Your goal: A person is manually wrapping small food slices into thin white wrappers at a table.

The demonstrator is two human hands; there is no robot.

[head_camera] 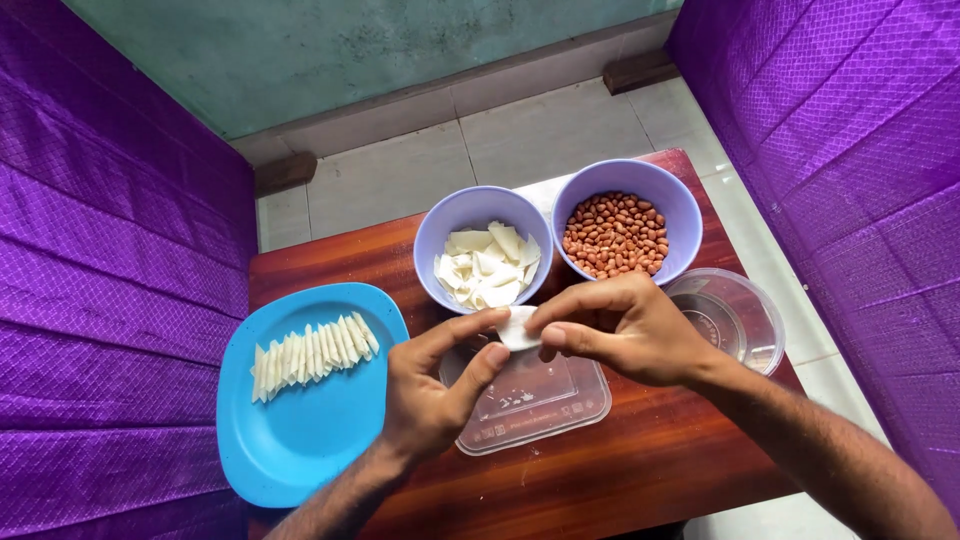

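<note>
Both hands, the left hand (425,395) and the right hand (630,330), pinch one small white wrapper piece (517,328) in their fingers, above a clear plastic lid (540,405) on the wooden tabletop (650,450).

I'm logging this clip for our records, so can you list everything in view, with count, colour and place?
Small white piece: one, white, pinched between both hands above the lid.
Clear lid: one, transparent, table centre, under the hands.
Bowl of white pieces: one, lilac, behind the hands.
Bowl of peanuts: one, lilac with reddish-brown nuts, back right.
Clear round container: one, transparent, right edge.
Plate: one, blue, left; a row of folded white pieces on it.
Table: one, reddish-brown wood.
Cloth walls: purple, both sides.
Left hand: one, gripping the piece.
Right hand: one, gripping the piece.
</note>
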